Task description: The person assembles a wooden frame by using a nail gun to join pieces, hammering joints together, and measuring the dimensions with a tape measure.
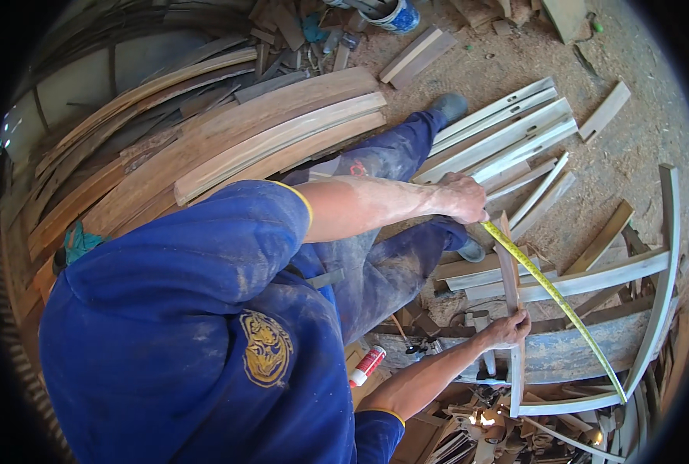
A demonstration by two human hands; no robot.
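Observation:
My left hand [462, 198] is closed round the upper end of a yellow tape measure [562, 303]; any case is hidden in the fist. The blade arcs down to the lower right corner of a pale wooden frame [671, 224], built of curved and straight pieces. Lower down, my right hand [507, 330] grips an upright wooden slat [508, 271] on the frame's left side. The blade passes across the frame's opening, just right of the slat's upper part. A long grey-stained board [584, 352] lies behind the frame.
Pale slotted wooden rails [507, 143] lie on the dusty floor beyond my legs. Long curved planks [282, 124] are stacked at left. A red and white bottle [368, 365] is beside my right forearm. Offcuts [468, 433] pile up below the frame; a blue and white bucket [394, 15] stands at the top.

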